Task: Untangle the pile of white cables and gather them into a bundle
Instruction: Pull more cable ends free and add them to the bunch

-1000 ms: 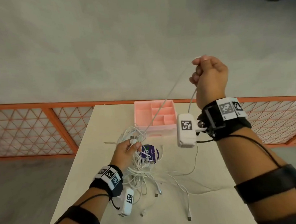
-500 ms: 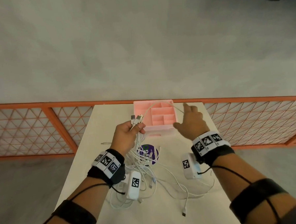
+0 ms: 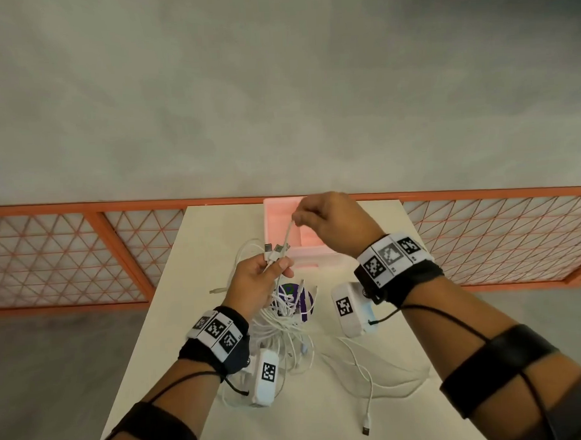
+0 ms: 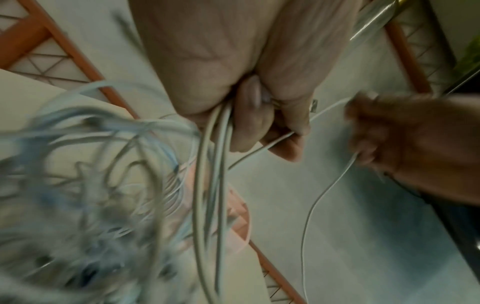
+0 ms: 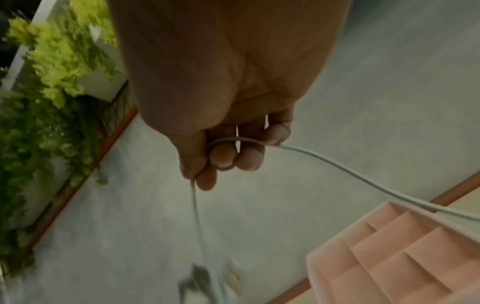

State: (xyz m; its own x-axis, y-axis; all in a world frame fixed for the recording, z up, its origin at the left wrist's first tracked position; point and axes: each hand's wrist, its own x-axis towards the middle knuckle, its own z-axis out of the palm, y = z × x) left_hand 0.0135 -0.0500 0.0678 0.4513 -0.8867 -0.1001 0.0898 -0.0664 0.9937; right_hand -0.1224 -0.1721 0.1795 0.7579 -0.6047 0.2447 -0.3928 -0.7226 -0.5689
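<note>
My left hand (image 3: 263,276) is raised above the table and grips several white cables (image 4: 210,168) near their plug ends (image 3: 277,249), which stick up past my fingers. The rest hangs down into a tangled pile (image 3: 284,327) on the table. My right hand (image 3: 326,223) is just up and right of the left, over the pink tray, pinching one thin white cable (image 3: 288,233) between thumb and forefinger. In the right wrist view that cable (image 5: 363,181) loops round my fingertips (image 5: 223,156) and trails off to the right.
A pink compartment tray (image 3: 282,217) stands at the table's far edge. A purple round object (image 3: 295,298) lies under the pile. A loose cable with a plug (image 3: 367,424) trails toward the near right. An orange lattice railing (image 3: 82,257) runs behind the cream table (image 3: 196,245).
My right hand came down from high up and now pinches a cable beside my left hand. My left hand rose off the table with the plug ends.
</note>
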